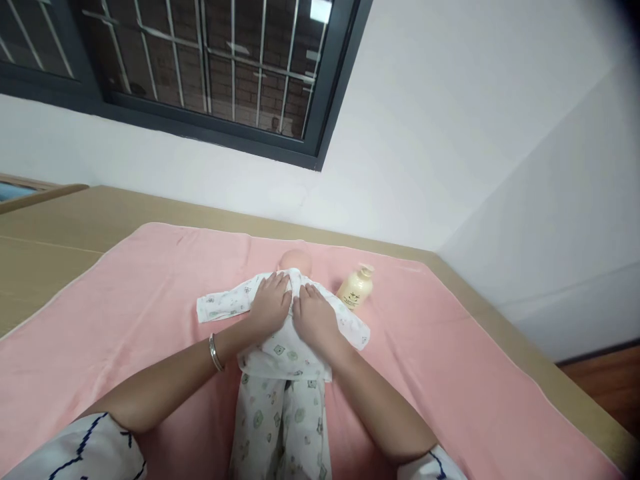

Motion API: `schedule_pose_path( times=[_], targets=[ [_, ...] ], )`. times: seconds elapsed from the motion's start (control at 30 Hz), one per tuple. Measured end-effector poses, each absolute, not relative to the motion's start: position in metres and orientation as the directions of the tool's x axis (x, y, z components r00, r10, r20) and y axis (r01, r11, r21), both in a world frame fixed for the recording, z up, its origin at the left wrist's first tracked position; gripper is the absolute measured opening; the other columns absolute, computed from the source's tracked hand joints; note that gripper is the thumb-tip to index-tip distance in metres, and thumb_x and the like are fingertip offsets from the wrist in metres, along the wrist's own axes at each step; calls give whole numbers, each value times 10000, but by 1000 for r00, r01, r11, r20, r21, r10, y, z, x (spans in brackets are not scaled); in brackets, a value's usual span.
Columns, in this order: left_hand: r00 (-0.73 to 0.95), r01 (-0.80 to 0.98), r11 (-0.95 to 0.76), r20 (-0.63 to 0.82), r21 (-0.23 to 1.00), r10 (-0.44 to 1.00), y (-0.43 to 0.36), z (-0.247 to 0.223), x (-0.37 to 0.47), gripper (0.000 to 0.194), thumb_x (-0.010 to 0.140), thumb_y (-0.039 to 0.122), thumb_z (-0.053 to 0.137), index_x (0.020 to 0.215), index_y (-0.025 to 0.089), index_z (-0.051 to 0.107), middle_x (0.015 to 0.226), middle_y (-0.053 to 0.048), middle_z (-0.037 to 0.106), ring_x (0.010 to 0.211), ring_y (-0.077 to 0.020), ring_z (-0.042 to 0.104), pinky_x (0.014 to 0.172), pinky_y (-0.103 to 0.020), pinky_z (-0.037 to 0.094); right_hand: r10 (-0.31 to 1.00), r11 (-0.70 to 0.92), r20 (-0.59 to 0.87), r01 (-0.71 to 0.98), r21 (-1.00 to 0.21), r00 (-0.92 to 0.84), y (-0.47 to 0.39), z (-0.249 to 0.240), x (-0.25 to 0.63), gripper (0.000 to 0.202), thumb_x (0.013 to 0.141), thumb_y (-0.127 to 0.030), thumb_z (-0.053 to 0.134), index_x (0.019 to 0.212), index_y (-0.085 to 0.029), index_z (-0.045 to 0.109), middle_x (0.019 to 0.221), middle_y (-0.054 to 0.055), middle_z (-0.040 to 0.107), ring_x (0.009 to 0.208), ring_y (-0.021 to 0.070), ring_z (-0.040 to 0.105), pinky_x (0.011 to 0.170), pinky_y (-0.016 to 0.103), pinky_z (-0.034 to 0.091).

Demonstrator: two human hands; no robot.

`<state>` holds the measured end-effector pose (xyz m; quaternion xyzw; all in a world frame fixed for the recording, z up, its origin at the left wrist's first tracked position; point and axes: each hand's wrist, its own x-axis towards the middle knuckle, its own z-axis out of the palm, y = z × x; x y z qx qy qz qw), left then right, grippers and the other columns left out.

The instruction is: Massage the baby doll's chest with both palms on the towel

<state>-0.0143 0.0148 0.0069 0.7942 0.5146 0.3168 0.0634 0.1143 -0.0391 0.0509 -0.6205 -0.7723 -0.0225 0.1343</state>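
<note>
What looks like a baby doll (296, 259) lies stretched out, its bald head away from me and its face not visible. It has on a white long-sleeved top (287, 353) with small green prints and matching trousers (303, 420). My left hand (271, 303) rests flat on the upper left of the top, fingers pointing toward the head. Flat on the upper right lies my right hand (316, 319), a narrow strip of cloth between the two. Neither hand grips anything. A cream pump bottle (357, 287) is just beyond the doll's right sleeve, leaning to the right.
A pink cloth (165, 287) with light wrinkles lies under the doll and the bottle. It covers much of a wooden surface (125, 203), which meets a white wall (400, 133). A dark-framed window (320, 127) with bars is above.
</note>
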Motion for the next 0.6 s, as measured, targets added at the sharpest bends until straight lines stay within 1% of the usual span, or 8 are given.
schedule_pose_path(
  times=[0.1, 0.2, 0.27, 0.33, 0.47, 0.53, 0.6],
  targets=[
    [271, 793, -482, 494, 372, 826, -1, 2, -6, 443, 952, 229, 310, 1352, 138, 478, 1426, -124, 512, 1399, -273, 357, 1138, -493, 302, 969, 208, 185, 950, -232, -167, -19, 56, 129, 498, 1003, -310, 259, 1359, -42, 480, 1416, 197, 493, 1351, 262, 416, 1129, 389, 287],
    [300, 792, -503, 496, 346, 815, -11, 1, -2, 438, 944, 214, 318, 1337, 138, 496, 1439, -118, 500, 1407, -269, 344, 1140, -479, 305, 985, 161, 115, 939, -304, -132, -2, 56, 140, 526, 1006, -346, 269, 1404, -39, 424, 1471, 187, 429, 1388, 266, 361, 1144, 413, 259],
    [320, 786, -508, 472, 352, 822, -7, 5, -4, 435, 938, 219, 332, 1326, 134, 510, 1445, -121, 493, 1400, -269, 356, 1137, -476, 311, 987, 147, 107, 943, -297, -120, -2, 54, 138, 520, 1005, -322, 265, 1423, -44, 400, 1483, 187, 411, 1395, 276, 346, 1143, 441, 249],
    [325, 779, -498, 433, 382, 841, 4, 10, -10, 432, 930, 242, 359, 1315, 131, 522, 1433, -126, 506, 1379, -270, 388, 1133, -473, 319, 984, 146, 135, 956, -253, -114, -10, 52, 130, 503, 998, -277, 259, 1415, -38, 410, 1471, 200, 422, 1388, 293, 351, 1139, 467, 242],
    [313, 759, -461, 364, 459, 877, 27, 19, -21, 418, 906, 289, 414, 1271, 146, 557, 1359, -116, 578, 1309, -245, 476, 1112, -418, 361, 964, 200, 208, 966, -165, -164, -30, 49, 116, 489, 983, -232, 274, 1383, -9, 443, 1425, 228, 467, 1375, 313, 361, 1141, 459, 232],
    [305, 768, -457, 372, 448, 877, 28, 18, -21, 419, 911, 289, 404, 1272, 139, 553, 1348, -122, 584, 1296, -248, 488, 1108, -419, 365, 957, 224, 224, 959, -172, -184, -31, 49, 117, 474, 982, -236, 285, 1366, -26, 469, 1405, 214, 493, 1365, 298, 378, 1142, 435, 240],
    [292, 787, -459, 406, 412, 866, 23, 14, -17, 433, 923, 276, 378, 1297, 118, 528, 1365, -139, 565, 1314, -269, 464, 1114, -456, 350, 954, 245, 228, 946, -211, -196, -24, 50, 124, 449, 985, -255, 300, 1333, -60, 506, 1395, 188, 512, 1349, 271, 403, 1142, 405, 251]
  ],
)
